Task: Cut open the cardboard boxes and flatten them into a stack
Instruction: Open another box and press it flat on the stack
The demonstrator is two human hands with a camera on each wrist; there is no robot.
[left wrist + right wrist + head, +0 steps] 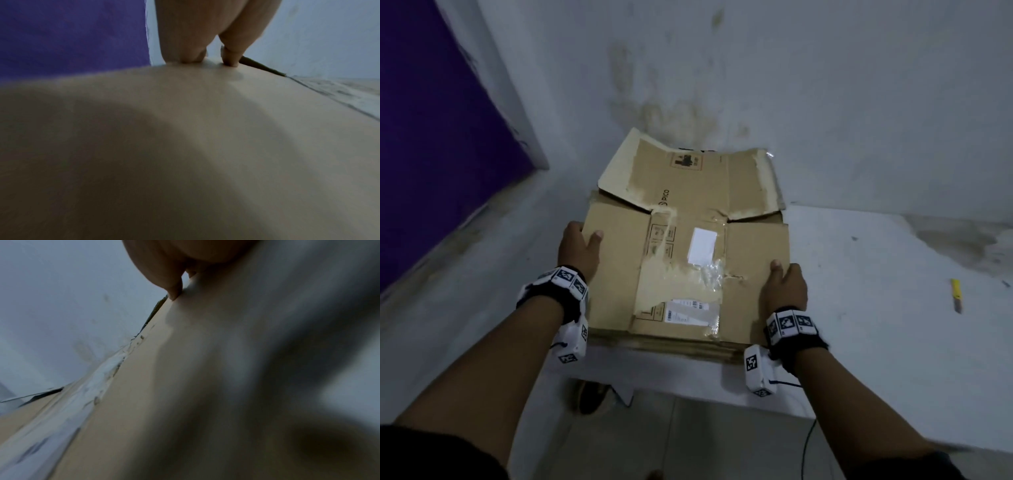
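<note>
Head view: flattened cardboard box sits between both hands, on top of a stack of flattened cardboard on a white table. Left hand grips the box's left edge, thumb on the top face, fingers wrapped under the edge and hidden. Right hand grips the right edge the same way, thumb on top, fingers out of sight below. Box's far flaps lie spread open beyond both hands, toward the wall. White label and torn clear tape sit on the panel between the thumbs. Yellow-handled utility knife lies on the table well right of the right hand, not touched. Purple panel stands far left of the left hand.

Left wrist view: cardboard face fills the frame. Left hand at top, thumb tip pressed down on the cardboard, palm at the edge. Grip closed on the box.

Right wrist view: blurred. Right hand at top, thumb tip pressing the cardboard near its edge; taped seam runs left of the hand. Fingers not visible here.
</note>
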